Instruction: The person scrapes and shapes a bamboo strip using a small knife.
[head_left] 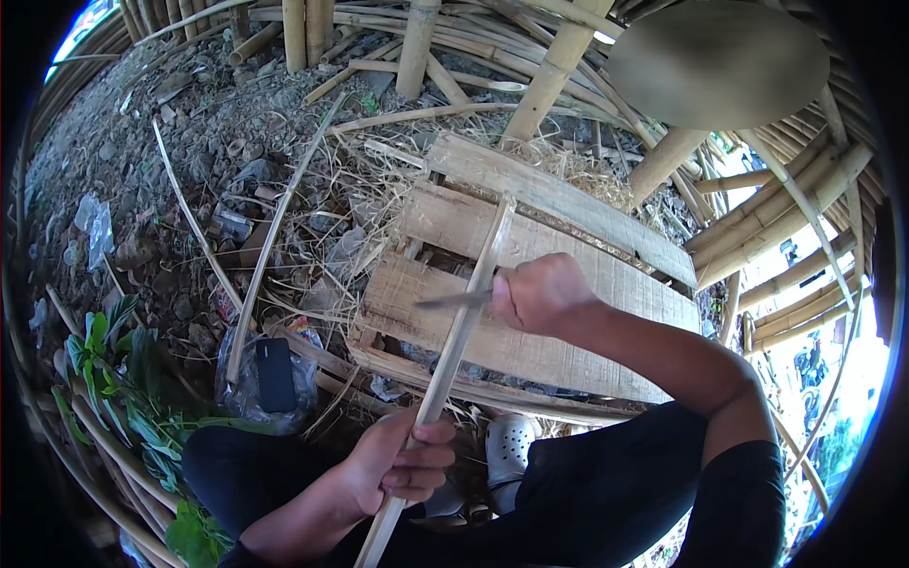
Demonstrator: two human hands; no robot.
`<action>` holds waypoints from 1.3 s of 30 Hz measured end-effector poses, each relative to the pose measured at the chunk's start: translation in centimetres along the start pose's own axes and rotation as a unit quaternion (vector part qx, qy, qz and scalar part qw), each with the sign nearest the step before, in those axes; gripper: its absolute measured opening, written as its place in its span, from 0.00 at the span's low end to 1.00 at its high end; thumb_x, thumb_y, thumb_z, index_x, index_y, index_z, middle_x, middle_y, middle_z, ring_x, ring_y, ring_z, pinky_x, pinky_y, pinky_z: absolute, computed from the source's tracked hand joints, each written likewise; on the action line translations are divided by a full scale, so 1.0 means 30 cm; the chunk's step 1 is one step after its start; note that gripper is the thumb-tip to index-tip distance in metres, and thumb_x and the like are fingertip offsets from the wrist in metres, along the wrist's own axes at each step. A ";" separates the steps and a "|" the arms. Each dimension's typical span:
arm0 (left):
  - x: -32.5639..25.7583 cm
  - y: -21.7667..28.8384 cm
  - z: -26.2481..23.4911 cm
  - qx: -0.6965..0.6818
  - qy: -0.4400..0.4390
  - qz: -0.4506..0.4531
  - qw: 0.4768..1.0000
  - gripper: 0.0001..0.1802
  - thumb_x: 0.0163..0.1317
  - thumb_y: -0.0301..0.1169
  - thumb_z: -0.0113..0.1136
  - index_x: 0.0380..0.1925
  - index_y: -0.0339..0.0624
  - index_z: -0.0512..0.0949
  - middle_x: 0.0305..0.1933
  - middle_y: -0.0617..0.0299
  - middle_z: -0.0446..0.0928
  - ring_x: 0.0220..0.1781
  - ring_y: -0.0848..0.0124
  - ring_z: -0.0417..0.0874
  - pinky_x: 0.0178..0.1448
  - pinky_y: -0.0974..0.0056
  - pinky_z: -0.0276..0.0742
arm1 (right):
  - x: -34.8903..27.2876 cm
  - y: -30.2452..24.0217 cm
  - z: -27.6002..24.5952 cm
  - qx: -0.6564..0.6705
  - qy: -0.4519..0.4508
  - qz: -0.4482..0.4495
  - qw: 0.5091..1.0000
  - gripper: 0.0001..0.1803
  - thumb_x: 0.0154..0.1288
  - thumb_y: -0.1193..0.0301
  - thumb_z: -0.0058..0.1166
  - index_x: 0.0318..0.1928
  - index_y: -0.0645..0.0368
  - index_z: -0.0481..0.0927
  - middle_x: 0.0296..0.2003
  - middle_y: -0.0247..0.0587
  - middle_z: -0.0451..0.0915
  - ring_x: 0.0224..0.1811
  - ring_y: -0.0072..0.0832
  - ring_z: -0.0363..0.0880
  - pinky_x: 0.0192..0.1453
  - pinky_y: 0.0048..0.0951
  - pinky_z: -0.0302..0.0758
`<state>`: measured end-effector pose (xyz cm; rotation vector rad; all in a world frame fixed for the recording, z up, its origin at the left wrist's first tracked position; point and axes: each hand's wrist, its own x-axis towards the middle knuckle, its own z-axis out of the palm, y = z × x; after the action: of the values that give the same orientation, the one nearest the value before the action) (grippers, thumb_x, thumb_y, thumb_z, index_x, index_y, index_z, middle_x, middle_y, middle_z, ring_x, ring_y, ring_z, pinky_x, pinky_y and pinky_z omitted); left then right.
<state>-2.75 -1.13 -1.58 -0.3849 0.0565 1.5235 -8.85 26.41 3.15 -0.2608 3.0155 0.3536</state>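
Note:
My left hand (402, 464) is wrapped round the lower part of a long, pale bamboo strip (453, 355). The strip slants up and away from me, its far end lying over a low wooden pallet (559, 322). My right hand (542, 295) is closed round the handle of a knife (453, 301); most of that handle is hidden in the fist. The blade points left and crosses the strip about midway along. Whether its edge bites into the bamboo, I cannot tell.
Two thin bamboo strips (275, 232) lie on the rubble ground at left. A dark phone (276, 375) rests on clear plastic beside my knee. Green leaves (104, 350) are at far left. Bamboo posts (417, 47) and bent poles stand behind the pallet. Straw (587, 175) lies behind it.

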 end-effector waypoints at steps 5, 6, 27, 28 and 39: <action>0.005 0.000 0.004 0.017 0.019 0.006 1.000 0.21 0.74 0.39 0.31 0.19 0.54 0.63 0.10 0.76 0.55 0.06 0.84 0.53 0.07 0.77 0.48 | 0.090 0.089 -0.062 -0.008 -0.016 0.163 0.987 0.30 0.71 0.57 0.32 0.18 0.57 0.80 0.17 0.48 0.78 0.23 0.45 0.80 0.32 0.43 0.79; -0.002 -0.004 -0.005 0.036 0.028 0.009 0.999 0.20 0.73 0.38 0.31 0.19 0.56 0.62 0.11 0.77 0.53 0.07 0.84 0.50 0.08 0.77 0.45 | 0.083 0.056 -0.062 -0.004 -0.014 0.155 0.988 0.30 0.71 0.57 0.32 0.18 0.57 0.80 0.17 0.48 0.78 0.23 0.45 0.80 0.32 0.43 0.79; 0.048 -0.025 -0.002 0.275 0.137 0.140 0.941 0.28 0.75 0.53 0.26 0.27 0.45 0.64 0.15 0.67 0.60 0.14 0.73 0.64 0.18 0.68 0.60 | 0.012 -0.025 -0.094 0.505 0.002 0.155 0.849 0.23 0.63 0.56 0.58 0.23 0.66 0.80 0.14 0.32 0.71 0.18 0.19 0.66 0.27 0.30 0.67; 0.044 -0.018 0.003 0.287 0.134 0.143 0.938 0.28 0.75 0.53 0.26 0.27 0.44 0.64 0.15 0.66 0.61 0.15 0.72 0.65 0.19 0.69 0.60 | 0.009 -0.026 -0.095 0.509 0.002 0.154 0.847 0.23 0.63 0.56 0.58 0.23 0.66 0.80 0.14 0.32 0.71 0.18 0.19 0.66 0.27 0.30 0.67; 0.008 -0.002 0.023 0.386 0.128 0.200 0.892 0.30 0.74 0.57 0.23 0.30 0.45 0.65 0.17 0.67 0.64 0.15 0.74 0.69 0.20 0.70 0.65 | -0.034 0.000 -0.102 0.471 0.051 -0.032 0.880 0.20 0.72 0.62 0.48 0.27 0.65 0.72 0.16 0.37 0.68 0.20 0.30 0.68 0.29 0.35 0.67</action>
<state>-2.83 -0.72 -0.98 0.0828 0.9737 1.7000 -8.07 25.85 6.23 -0.2783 2.8413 -1.1348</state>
